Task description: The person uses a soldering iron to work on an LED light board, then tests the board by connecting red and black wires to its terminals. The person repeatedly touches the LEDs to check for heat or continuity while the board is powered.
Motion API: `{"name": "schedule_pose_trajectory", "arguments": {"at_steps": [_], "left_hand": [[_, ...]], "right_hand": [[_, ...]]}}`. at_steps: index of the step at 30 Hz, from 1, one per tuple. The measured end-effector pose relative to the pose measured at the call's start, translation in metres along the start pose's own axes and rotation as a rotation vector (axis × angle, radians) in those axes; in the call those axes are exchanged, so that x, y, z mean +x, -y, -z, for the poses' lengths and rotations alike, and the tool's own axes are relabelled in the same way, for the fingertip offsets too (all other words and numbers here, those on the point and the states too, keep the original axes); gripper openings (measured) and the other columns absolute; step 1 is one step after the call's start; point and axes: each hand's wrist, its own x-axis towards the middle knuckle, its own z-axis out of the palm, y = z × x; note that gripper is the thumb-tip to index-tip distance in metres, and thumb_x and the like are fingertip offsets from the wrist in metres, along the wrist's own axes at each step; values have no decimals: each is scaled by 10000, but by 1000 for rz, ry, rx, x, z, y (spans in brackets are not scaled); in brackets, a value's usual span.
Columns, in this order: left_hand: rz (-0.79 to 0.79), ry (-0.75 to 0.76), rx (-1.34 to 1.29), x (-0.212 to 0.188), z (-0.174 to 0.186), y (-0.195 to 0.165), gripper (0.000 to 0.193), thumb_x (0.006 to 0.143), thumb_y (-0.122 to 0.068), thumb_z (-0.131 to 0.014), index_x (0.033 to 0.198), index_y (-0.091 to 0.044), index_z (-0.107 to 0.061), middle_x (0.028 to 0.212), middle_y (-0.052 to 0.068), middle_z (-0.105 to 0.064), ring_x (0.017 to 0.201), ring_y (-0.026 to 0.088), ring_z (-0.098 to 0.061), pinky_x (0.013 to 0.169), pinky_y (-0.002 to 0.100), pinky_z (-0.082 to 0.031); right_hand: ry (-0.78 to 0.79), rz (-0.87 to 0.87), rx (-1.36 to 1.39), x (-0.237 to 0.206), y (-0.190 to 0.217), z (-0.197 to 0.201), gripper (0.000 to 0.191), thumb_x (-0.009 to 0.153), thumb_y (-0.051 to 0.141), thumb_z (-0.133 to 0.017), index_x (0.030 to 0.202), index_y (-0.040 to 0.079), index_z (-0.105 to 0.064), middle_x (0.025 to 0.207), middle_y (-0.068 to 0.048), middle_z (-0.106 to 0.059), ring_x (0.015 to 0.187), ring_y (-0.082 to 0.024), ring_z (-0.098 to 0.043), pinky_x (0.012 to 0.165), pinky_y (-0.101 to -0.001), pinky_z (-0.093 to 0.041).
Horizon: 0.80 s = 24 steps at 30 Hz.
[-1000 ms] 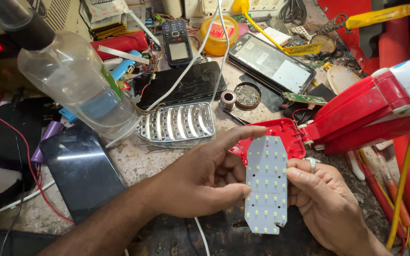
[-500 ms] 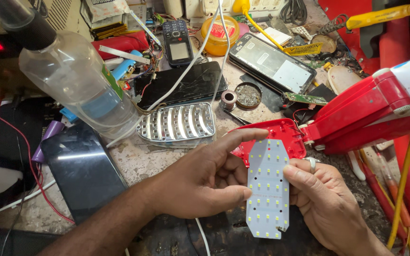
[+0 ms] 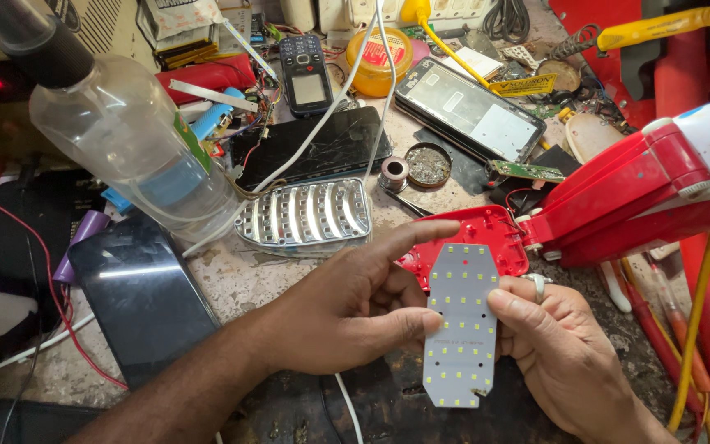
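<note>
- Holding a white LED board (image 3: 460, 325) between both hands, nearest the camera, long side running away from me, over the dark front edge of the bench.
- left hand (image 3: 355, 308) has its thumb pressed on the board's left edge, index finger stretched out straight past the top corner, other fingers curled under.
- right hand (image 3: 560, 345) pinches the right edge with the thumb on top, ring on one finger, rest of the fingers tucked behind the board.
- Just behind the board sits a red lamp housing (image 3: 486, 238), hinged to the big red and white lamp body (image 3: 659, 189) on the right.
- Silver ribbed reflector (image 3: 306, 215) lies flat left of that, dark phone (image 3: 137, 300) nearer left.
- Clear plastic bottle (image 3: 125, 140) with a green-edged label leans beside it.
- Further back: round yellow tin (image 3: 380, 62) with a red label, and a yellow strip label (image 3: 523, 85) by an opened phone (image 3: 470, 108).
</note>
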Motion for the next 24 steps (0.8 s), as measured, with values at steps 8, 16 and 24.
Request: {"name": "schedule_pose_trajectory", "arguments": {"at_steps": [8, 16, 24], "left_hand": [[49, 6, 42, 0, 1, 1, 710, 956, -67, -650, 1599, -64, -349, 820, -3, -649, 733, 32, -622, 631, 211, -520], [62, 27, 76, -1, 1, -1, 723, 940, -84, -668, 1600, -72, -375, 802, -7, -660, 715, 21, -600, 609, 203, -496], [79, 42, 28, 1, 0, -1, 716, 938, -84, -663, 1576, -62, -338, 846, 8, -692, 758, 25, -641, 640, 204, -523]], "right_hand": [[-35, -12, 4, 1, 7, -8, 355, 1024, 176, -488, 1102, -115, -676, 923, -190, -783, 770, -228, -766, 728, -377, -621], [-4, 19, 19, 1, 0, 1, 308, 1065, 157, -509, 1050, -104, -672, 906, -170, -770, 764, -190, -737, 718, -340, -598], [-44, -8, 5, 1, 1, 1, 306, 1031, 153, -512, 1027, -97, -687, 871, -155, -769, 723, -179, -726, 689, -333, -596]]}}
